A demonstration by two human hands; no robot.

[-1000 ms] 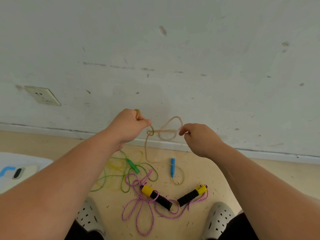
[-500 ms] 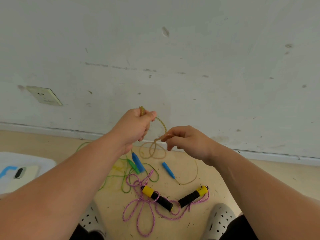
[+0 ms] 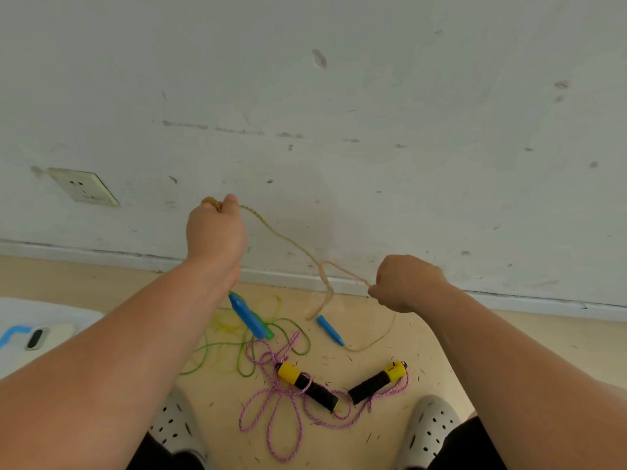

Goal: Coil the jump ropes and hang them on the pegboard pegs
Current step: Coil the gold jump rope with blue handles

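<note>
Tan jump rope (image 3: 281,235), centre, is spanning both hands. The left hand (image 3: 215,228), 10 o'clock, is holding gathered turns in a closed grip. The right hand (image 3: 407,283), 3 o'clock, is pinching a loop, possibly snagged, so it needs easing out evenly. Blue handles (image 3: 247,315) are trailing below. The green rope (image 3: 305,340) and pink rope (image 3: 288,346) are lying tangled underfoot, 6 o'clock. No pegboard is showing.

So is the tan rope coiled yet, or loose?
Loose: the tan rope hangs slack between the left hand and right hand, with one small loop midway.
</note>
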